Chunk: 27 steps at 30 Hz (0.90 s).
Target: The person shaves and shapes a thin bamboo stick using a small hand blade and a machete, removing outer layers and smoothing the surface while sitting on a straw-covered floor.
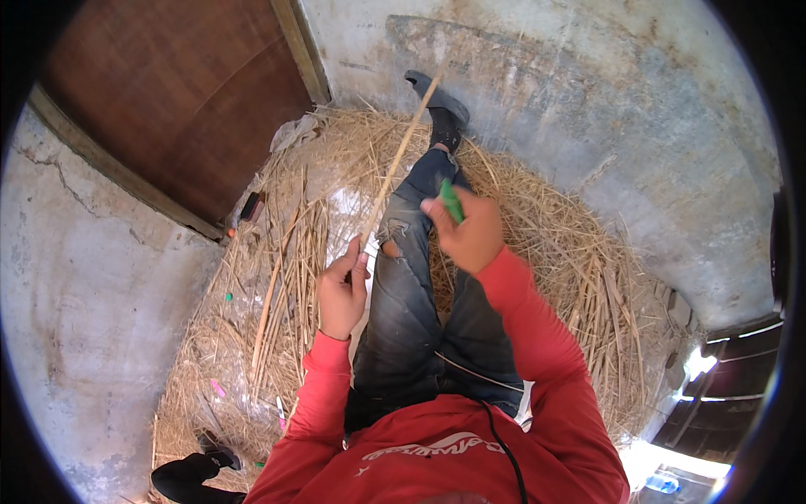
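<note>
My left hand [340, 294] is closed on the lower end of a long, thin, pale cane strip [399, 160]. The strip slants up and away over my outstretched leg [399, 290], its far end near the foot. To the right of the strip, my right hand [474, 235] is wrapped round a green-handled tool [451, 202]. Whatever projects from that handle does not show clearly, so its kind stays uncertain. The tool and the strip look apart. A thin strip [474, 374] also lies across my thighs.
Loose straw-like shavings [546, 218] cover the floor around my legs. Several split strips [273, 294] lie to the left, near a small dark block [251, 207]. A concrete wall [588, 109] and a brown door [185, 92] stand ahead. A black-clad leg [197, 479] shows at lower left.
</note>
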Each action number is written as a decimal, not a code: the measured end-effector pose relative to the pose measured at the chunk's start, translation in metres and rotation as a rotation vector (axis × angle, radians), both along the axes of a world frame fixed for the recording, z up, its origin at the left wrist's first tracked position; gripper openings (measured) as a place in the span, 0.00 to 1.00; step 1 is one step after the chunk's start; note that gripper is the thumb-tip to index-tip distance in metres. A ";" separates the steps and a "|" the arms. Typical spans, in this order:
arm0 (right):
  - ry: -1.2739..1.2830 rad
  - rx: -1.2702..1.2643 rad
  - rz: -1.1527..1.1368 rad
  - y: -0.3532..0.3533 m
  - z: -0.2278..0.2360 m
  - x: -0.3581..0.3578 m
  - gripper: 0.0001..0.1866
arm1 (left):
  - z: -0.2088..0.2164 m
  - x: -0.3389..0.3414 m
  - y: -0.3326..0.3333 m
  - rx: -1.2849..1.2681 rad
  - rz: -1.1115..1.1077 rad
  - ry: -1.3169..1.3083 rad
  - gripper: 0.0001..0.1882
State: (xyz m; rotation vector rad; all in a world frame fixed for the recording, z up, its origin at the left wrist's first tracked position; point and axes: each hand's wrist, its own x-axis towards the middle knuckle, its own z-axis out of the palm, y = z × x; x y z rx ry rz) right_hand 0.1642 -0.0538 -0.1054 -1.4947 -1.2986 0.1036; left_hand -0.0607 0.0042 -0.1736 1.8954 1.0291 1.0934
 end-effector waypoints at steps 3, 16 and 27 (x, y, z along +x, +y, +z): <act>-0.094 -0.158 0.230 -0.021 -0.015 -0.018 0.15 | -0.003 0.001 0.011 -0.071 0.006 0.034 0.19; -0.260 -0.514 0.169 -0.017 -0.031 -0.030 0.32 | -0.001 0.009 -0.004 -0.243 -0.213 0.030 0.20; -0.507 -0.444 0.011 0.000 -0.063 -0.007 0.29 | 0.013 0.017 0.002 -0.194 -0.243 0.121 0.18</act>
